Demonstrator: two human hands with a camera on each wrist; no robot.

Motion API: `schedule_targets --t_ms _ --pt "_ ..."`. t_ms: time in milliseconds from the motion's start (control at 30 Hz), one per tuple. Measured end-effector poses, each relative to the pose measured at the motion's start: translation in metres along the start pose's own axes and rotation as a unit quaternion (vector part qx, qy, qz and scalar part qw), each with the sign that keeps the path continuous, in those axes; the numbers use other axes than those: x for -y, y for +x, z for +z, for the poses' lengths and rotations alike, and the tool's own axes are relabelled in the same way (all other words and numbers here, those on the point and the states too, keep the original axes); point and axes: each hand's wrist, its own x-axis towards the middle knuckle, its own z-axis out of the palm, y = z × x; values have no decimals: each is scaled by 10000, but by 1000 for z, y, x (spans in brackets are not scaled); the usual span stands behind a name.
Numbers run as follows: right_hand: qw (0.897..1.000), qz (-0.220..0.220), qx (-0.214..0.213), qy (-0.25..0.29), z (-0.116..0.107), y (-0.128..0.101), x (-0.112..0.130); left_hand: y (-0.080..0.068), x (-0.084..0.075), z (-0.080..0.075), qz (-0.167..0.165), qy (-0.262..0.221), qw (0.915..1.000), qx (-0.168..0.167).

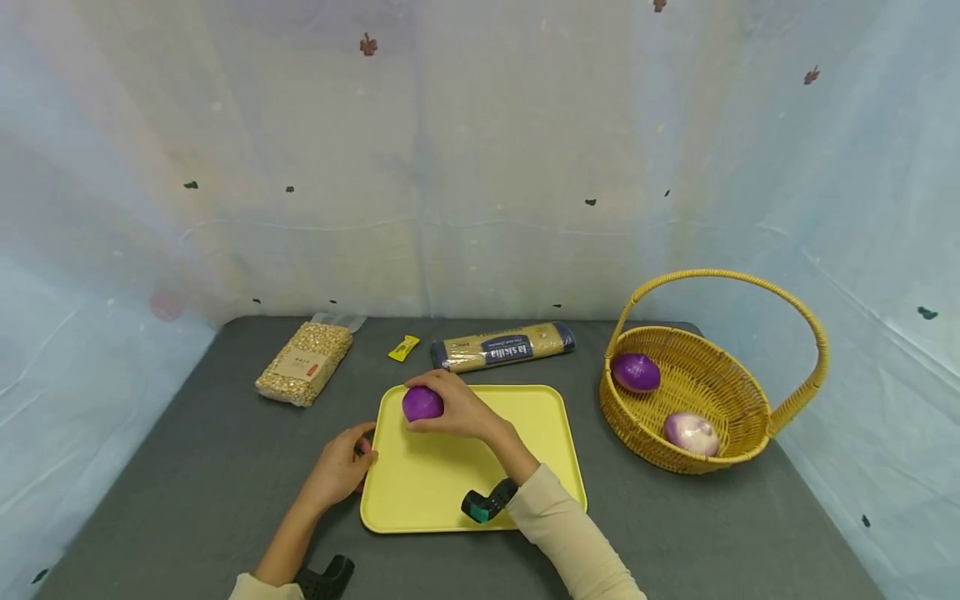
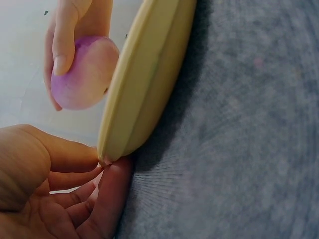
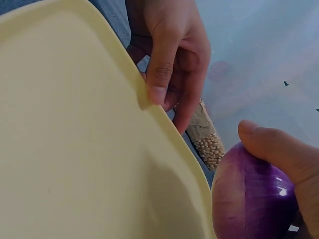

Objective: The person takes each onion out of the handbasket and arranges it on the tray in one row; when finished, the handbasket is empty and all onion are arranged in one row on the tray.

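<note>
R hand (image 1: 459, 408) has its grip clamped on onion (image 1: 422, 405), thumb at near side, fingers at far side, above far L part of tray (image 1: 517, 425); gap beneath is hard to judge. L hand (image 1: 341, 465) pinches tray's L rim. The onion is prob. firm, quite light, w/ slippery skin; best held round widest part. At R, basket (image 1: 633, 427) w/ 2 other onions (image 1: 636, 372).

The tray (image 1: 420, 492) looks like smooth plastic with a satin sheen; the held onion (image 3: 254, 199) has glossy skin. At right, the basket (image 1: 636, 437) is rough woven wicker. The bench (image 1: 187, 500) has a matt, cloth-like top. The far pasta packet (image 1: 504, 347) seems glossy film, though it shows small.
</note>
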Motion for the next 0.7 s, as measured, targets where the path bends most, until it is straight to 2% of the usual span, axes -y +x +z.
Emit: schedule_targets --t_ms 333,700 --pt "9998 55 164 31 12 6 1 -1 0 0 -37 -12 10000 17" --pt "9994 -75 249 -224 22 9 2 -2 -2 0 54 113 9999 -42"
